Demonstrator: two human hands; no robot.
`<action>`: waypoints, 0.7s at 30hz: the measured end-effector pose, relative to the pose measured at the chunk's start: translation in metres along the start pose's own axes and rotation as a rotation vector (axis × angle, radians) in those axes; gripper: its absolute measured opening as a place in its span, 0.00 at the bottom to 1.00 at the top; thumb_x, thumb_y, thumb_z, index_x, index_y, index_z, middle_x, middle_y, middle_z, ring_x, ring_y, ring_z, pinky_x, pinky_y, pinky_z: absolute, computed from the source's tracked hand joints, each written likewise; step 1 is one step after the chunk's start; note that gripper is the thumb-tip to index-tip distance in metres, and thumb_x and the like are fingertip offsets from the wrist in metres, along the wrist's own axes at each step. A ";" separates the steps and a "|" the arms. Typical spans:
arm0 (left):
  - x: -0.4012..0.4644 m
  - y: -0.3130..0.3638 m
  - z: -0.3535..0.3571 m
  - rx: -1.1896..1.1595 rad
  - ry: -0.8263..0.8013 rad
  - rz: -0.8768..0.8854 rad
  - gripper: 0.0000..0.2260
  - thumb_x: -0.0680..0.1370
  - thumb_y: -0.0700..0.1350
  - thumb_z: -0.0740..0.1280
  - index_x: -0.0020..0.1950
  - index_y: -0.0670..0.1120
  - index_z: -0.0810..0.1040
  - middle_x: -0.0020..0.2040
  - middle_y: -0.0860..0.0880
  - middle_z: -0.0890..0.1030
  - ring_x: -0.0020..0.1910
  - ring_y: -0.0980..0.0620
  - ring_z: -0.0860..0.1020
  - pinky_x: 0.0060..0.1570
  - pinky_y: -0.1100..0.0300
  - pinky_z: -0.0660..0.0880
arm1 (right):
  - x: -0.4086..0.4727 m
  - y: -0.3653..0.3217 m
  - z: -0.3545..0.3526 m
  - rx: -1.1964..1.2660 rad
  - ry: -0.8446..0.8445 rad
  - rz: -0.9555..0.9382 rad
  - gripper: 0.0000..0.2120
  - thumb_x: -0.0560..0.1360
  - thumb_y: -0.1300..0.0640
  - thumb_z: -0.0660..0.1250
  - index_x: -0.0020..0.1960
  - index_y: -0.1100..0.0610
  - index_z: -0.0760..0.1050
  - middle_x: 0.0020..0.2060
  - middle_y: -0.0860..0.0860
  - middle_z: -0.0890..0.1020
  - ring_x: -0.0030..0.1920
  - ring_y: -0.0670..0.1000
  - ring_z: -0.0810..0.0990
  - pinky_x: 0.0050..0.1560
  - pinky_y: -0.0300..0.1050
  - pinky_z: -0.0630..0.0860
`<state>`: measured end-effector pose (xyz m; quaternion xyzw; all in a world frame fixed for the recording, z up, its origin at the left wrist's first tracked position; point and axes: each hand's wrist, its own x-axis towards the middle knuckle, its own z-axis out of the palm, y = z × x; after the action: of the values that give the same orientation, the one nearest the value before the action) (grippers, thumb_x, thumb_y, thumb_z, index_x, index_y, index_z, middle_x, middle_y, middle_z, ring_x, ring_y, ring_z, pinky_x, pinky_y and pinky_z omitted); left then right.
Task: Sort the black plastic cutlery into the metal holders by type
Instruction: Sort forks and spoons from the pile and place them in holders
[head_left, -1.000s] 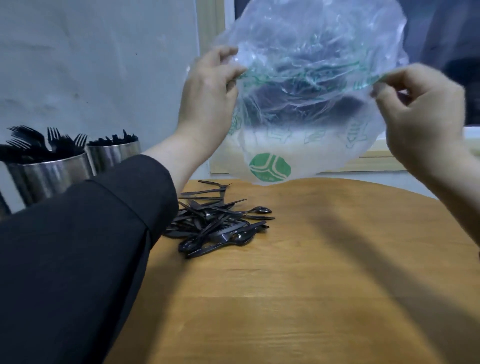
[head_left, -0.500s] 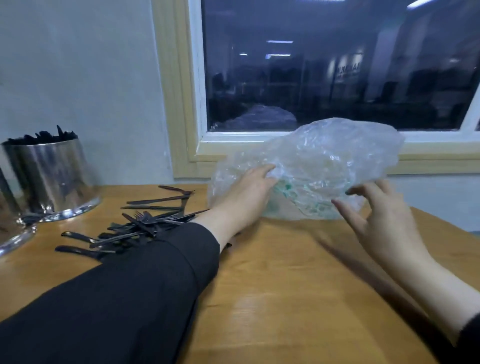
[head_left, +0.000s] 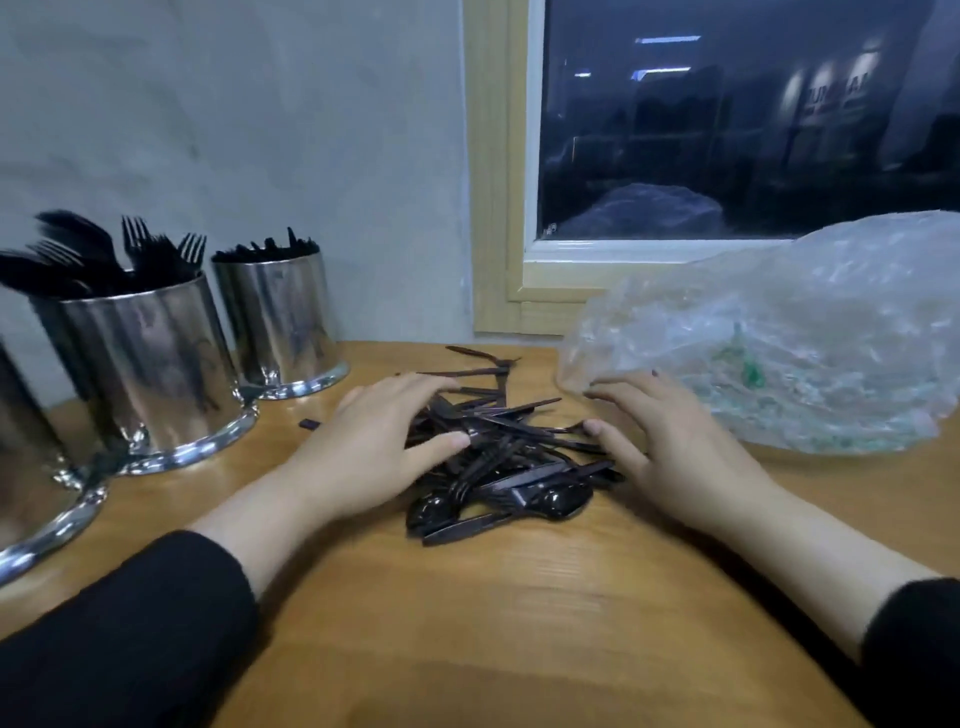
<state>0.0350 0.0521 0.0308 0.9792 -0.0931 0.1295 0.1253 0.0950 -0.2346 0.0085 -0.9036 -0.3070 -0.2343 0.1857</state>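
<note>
My left hand (head_left: 374, 447) and right hand (head_left: 670, 447) lie flat-fingered, gripping nothing, flanking the tangled heap of black plastic cutlery (head_left: 498, 457) right of the shiny metal holders (head_left: 150, 364); next, pinching out one type.

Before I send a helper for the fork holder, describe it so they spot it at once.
On the wooden table, three metal holders stand at the left by the grey wall. Take the middle holder, left of the loose cutlery pile. Only it has fork tines showing above its rim.

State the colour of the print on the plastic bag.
Green, on the clear plastic bag, in the head view.
</note>
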 end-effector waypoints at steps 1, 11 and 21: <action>-0.008 -0.009 -0.001 -0.016 -0.077 -0.012 0.34 0.73 0.72 0.56 0.77 0.61 0.62 0.77 0.59 0.66 0.76 0.55 0.63 0.76 0.50 0.59 | 0.004 -0.006 0.004 0.027 -0.015 0.003 0.21 0.79 0.41 0.59 0.67 0.50 0.75 0.63 0.45 0.78 0.64 0.48 0.75 0.69 0.50 0.69; -0.011 0.001 0.027 0.050 -0.251 0.158 0.40 0.74 0.74 0.57 0.82 0.59 0.54 0.83 0.59 0.53 0.80 0.60 0.49 0.80 0.50 0.44 | -0.002 -0.015 0.004 0.094 -0.148 0.007 0.23 0.77 0.37 0.56 0.64 0.47 0.77 0.58 0.38 0.78 0.59 0.41 0.77 0.62 0.42 0.72; -0.017 -0.010 -0.010 -0.244 0.043 0.058 0.15 0.75 0.65 0.64 0.50 0.57 0.82 0.46 0.59 0.81 0.45 0.62 0.77 0.47 0.58 0.75 | -0.005 -0.044 0.012 0.053 -0.082 -0.100 0.20 0.79 0.42 0.60 0.65 0.50 0.77 0.59 0.43 0.78 0.61 0.46 0.76 0.63 0.44 0.72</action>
<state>0.0192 0.0669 0.0329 0.9507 -0.1336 0.1415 0.2416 0.0676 -0.1984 0.0042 -0.8907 -0.3653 -0.1977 0.1847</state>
